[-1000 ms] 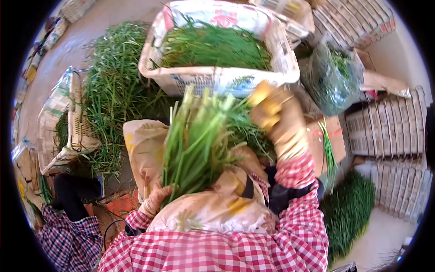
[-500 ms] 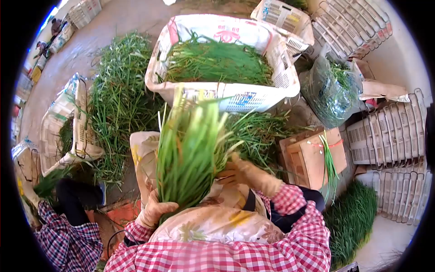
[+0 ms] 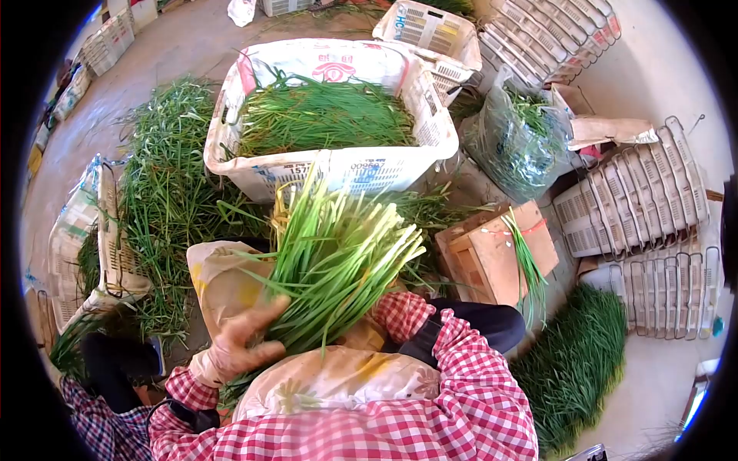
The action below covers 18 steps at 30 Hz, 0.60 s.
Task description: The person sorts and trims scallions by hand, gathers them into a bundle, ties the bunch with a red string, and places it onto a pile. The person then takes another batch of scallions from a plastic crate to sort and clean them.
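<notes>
A thick bunch of garlic chives (image 3: 330,269) is over my lap, its pale stalk ends fanned toward the upper right and its leaves hanging down. My left hand (image 3: 244,342), in a pale glove, is at the bunch's lower left with thumb and fingers apart, slightly blurred. The fingertips reach the edge of the leaves; whether they press on them I cannot tell. My right hand is hidden behind the bunch; only its checked sleeve (image 3: 403,313) shows at the right side. A stained floral apron (image 3: 338,380) covers my lap.
Ahead stands a white crate (image 3: 330,173) holding more chives. Loose greens (image 3: 173,177) are heaped to the left. On the right are a wooden box (image 3: 500,250) with a few stalks on it, a plastic bag (image 3: 523,146), stacked crates (image 3: 634,200) and bundled chives (image 3: 580,361). A co-worker's sleeve (image 3: 104,419) shows lower left.
The bunch has tipped, its stalk ends swinging to the upper right. My left hand has opened from around the leaves. My right hand has passed behind the bunch. The view has shifted rightward.
</notes>
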Tool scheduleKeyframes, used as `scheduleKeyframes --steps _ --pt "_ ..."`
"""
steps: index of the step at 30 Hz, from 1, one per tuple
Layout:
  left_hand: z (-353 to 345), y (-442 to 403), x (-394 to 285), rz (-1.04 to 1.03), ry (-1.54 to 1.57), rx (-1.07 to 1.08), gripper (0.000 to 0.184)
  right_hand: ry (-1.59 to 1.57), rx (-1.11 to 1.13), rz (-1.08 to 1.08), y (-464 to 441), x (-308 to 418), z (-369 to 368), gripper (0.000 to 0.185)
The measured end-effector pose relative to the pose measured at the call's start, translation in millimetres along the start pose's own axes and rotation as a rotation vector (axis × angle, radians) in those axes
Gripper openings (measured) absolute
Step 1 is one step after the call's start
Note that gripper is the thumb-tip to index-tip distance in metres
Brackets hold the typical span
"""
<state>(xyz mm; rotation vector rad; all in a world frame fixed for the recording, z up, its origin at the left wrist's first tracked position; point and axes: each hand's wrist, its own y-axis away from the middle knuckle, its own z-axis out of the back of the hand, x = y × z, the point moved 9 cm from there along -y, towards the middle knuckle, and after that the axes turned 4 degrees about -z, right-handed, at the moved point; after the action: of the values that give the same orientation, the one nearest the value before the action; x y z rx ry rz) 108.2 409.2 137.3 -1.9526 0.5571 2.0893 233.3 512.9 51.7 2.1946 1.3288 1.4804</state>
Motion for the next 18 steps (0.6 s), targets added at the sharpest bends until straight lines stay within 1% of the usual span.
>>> scheduleKeyframes --steps 1,2,4,5,6,7,8,10,13,15,16,17,18 --pt "25.1 9.7 9.2 0.006 -0.138 -0.237 0.059 -0.003 0.001 0.003 -0.2 -0.1 0.8 0.042" --pt "39.6 8.6 -1.6 -0.128 -0.21 -0.419 0.056 -0.011 -0.005 0.006 -1.1 -0.1 0.8 0.04" --pt "41.7 -18.3 -34.2 -0.341 0.217 -0.569 0.058 -0.018 -0.005 0.012 -0.7 2.4 2.3 0.036" --pt "51.8 -22.0 7.3 -0.323 0.325 -0.537 0.057 -0.019 -0.011 0.017 0.6 3.2 4.7 0.034" --pt "42.6 -23.0 48.0 -0.128 0.589 -0.508 0.057 -0.021 -0.015 0.02 1.5 3.6 6.9 0.032" --pt "30.8 -18.9 88.2 0.073 0.861 -0.524 0.058 -0.022 -0.022 0.02 3.5 3.1 9.7 0.03" --pt "18.9 -16.5 112.5 0.208 1.0 -0.508 0.059 -0.026 -0.031 0.016 6.2 3.2 13.7 0.028" --pt "-1.1 -13.9 127.1 0.306 1.014 -0.351 0.062 -0.024 -0.059 0.019 15.3 8.4 29.4 0.025" --pt "-19.3 -4.1 121.4 0.363 0.939 -0.162 0.066 0.043 -0.167 0.055 30.7 31.8 70.5 0.02" --pt "-23.0 5.1 117.1 0.388 0.903 -0.107 0.069 0.16 -0.334 0.107 39.7 61.4 108.1 0.018" --pt "-25.0 9.0 115.7 0.396 0.887 -0.087 0.07 0.229 -0.456 0.155 48.8 81.9 126.4 0.017" --pt "-25.9 12.0 115.8 0.397 0.88 -0.08 0.072 0.251 -0.58 0.237 63.7 103.3 140.0 0.016" --pt "-27.3 14.6 115.5 0.396 0.87 -0.074 0.074 0.204 -0.651 0.354 84.2 122.1 142.9 0.015"
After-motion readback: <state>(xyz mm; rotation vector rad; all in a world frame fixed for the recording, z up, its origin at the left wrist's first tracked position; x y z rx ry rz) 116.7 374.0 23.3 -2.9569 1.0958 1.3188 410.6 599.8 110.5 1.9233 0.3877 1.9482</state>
